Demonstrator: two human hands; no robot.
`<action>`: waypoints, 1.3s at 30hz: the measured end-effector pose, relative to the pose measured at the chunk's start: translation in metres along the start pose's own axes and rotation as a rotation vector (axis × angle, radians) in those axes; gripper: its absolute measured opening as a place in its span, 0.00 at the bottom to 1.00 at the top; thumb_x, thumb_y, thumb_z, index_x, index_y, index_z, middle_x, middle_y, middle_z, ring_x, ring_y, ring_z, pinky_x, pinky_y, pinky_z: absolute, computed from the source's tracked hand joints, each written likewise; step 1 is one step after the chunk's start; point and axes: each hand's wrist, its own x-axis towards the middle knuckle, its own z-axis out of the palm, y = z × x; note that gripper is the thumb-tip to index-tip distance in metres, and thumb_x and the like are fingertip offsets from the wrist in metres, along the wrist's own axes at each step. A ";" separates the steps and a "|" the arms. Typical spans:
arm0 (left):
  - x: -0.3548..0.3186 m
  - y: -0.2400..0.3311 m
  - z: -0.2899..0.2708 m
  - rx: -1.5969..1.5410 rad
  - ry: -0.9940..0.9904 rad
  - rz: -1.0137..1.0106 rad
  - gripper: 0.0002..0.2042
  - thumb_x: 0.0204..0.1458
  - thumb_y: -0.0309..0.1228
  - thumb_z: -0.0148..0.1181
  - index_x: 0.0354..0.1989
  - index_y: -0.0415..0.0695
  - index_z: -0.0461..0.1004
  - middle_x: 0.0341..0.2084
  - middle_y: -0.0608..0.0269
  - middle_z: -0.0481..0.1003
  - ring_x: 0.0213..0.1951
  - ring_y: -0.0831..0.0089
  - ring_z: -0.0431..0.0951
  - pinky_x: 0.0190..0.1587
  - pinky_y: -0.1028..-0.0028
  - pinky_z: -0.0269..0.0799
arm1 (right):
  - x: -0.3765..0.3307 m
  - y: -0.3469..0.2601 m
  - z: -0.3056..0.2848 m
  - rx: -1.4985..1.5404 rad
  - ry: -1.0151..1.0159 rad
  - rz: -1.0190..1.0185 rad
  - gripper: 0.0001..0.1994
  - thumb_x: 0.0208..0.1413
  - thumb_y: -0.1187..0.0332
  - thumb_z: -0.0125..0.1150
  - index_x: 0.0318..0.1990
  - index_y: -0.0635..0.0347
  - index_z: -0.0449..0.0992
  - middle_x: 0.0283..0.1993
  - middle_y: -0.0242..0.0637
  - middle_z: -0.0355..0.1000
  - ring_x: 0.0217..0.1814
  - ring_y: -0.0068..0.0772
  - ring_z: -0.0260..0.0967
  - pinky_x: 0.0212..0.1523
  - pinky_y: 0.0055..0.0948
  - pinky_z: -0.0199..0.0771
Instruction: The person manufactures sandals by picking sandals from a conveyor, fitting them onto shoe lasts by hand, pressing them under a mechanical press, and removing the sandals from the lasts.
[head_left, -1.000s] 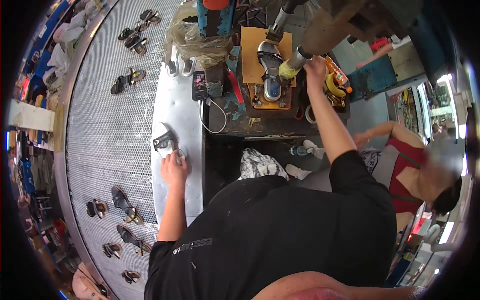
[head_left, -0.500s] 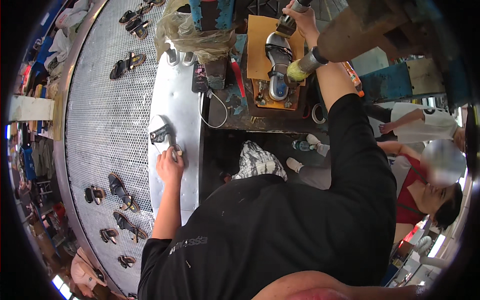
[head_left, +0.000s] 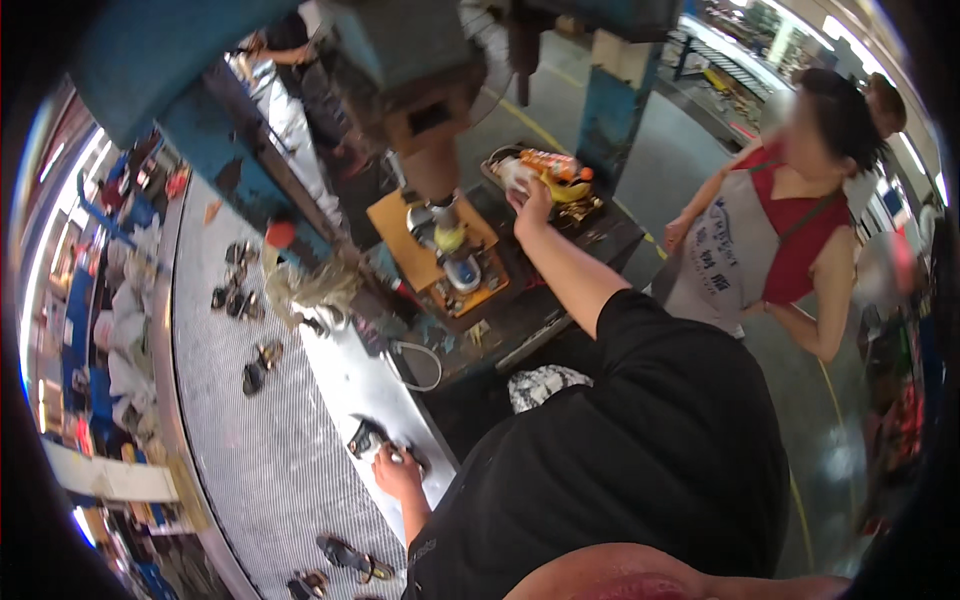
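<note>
Left hand (head_left: 400, 476) gripping sandal (head_left: 366, 438), metal ledge (head_left: 345, 378), near left. Right hand (head_left: 532, 208) beside far orange bottle (head_left: 552, 165), grip unclear. Co-worker (head_left: 728, 250) right, grey floor (head_left: 800, 410).

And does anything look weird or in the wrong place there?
Yes, maybe: a banana and an orange drink bottle lie near the right hand, close to the machine with a sandal under it. Food looks odd beside shoe work.
</note>
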 end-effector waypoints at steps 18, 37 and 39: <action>0.027 -0.033 0.018 -0.789 0.203 -0.254 0.15 0.50 0.39 0.64 0.40 0.41 0.77 0.31 0.55 0.79 0.35 0.64 0.79 0.40 0.69 0.72 | -0.034 -0.017 -0.073 -0.327 -0.188 0.114 0.15 0.58 0.60 0.47 0.45 0.61 0.72 0.43 0.39 0.74 0.42 0.32 0.70 0.44 0.32 0.72; -0.060 -0.458 -0.079 0.029 -0.187 -1.291 0.37 0.44 0.64 0.58 0.45 0.37 0.78 0.44 0.48 0.77 0.48 0.57 0.75 0.54 0.59 0.67 | -0.121 0.056 -0.054 -1.743 -0.742 -0.789 0.38 0.45 0.57 0.71 0.58 0.69 0.60 0.62 0.57 0.58 0.66 0.54 0.56 0.65 0.40 0.56; -0.044 -0.476 -0.078 -0.320 0.160 -1.254 0.36 0.45 0.58 0.56 0.50 0.36 0.74 0.51 0.47 0.73 0.53 0.52 0.72 0.55 0.58 0.66 | -0.138 0.045 -0.030 -1.725 -0.701 -0.593 0.42 0.41 0.57 0.72 0.61 0.70 0.58 0.63 0.58 0.58 0.65 0.54 0.59 0.64 0.40 0.59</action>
